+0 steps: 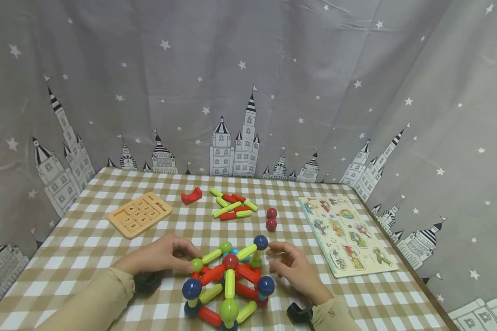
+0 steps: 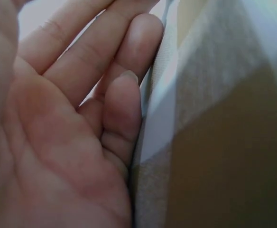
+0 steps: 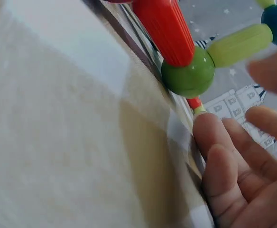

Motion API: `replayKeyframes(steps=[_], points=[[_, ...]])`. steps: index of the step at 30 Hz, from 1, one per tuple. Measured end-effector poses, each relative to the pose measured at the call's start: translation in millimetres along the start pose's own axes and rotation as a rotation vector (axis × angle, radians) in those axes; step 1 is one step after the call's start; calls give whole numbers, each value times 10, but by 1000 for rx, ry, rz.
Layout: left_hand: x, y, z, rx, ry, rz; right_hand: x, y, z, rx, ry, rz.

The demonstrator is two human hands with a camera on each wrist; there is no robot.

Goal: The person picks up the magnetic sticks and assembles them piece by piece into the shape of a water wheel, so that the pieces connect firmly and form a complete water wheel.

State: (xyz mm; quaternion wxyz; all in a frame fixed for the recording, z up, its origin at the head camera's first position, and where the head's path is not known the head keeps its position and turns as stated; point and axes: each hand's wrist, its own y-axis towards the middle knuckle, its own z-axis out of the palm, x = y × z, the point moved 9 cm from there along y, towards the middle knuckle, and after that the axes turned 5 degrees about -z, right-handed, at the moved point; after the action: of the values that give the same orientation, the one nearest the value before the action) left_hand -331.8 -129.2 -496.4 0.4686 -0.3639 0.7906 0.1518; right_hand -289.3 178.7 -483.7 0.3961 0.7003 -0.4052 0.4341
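A structure of magnetic rods and balls stands on the checkered cloth, with a red ball (image 1: 230, 261) at its top centre. My left hand (image 1: 165, 255) is at its left side, thumb and forefinger pinching a green ball (image 1: 196, 265). In the left wrist view the other fingers (image 2: 88, 57) lie loosely bent beside the cloth; the pinch is out of sight. My right hand (image 1: 296, 271) is by the right side, fingers loosely bent near a dark blue ball (image 1: 260, 242). The right wrist view shows its fingers (image 3: 219, 166) holding nothing, below a green ball (image 3: 188, 73) and red rod (image 3: 167, 31).
Loose yellow-green and red rods (image 1: 232, 204) lie behind the structure, with two red balls (image 1: 271, 224) beside them. A red curved block (image 1: 192, 196) and a wooden number puzzle (image 1: 140, 214) are back left. A picture puzzle board (image 1: 348, 234) lies right.
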Motion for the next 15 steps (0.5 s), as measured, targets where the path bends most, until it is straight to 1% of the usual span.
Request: replayKeyframes(steps=[1,5,8,12,15], points=[[-1,-3,3,1,-2,0,-47,-3,14,12,-7,24],[4,-4,-1,-9,7,-21,-82,8,23,38,-34,3],[-28,15,28,-10,-14,-9,-105,8,23,49,-57,-7],[-67,41,77,-15,-29,0,-136,14,16,55,-84,4],[-63,53,93,-24,-18,-13,-161,16,12,54,-113,22]])
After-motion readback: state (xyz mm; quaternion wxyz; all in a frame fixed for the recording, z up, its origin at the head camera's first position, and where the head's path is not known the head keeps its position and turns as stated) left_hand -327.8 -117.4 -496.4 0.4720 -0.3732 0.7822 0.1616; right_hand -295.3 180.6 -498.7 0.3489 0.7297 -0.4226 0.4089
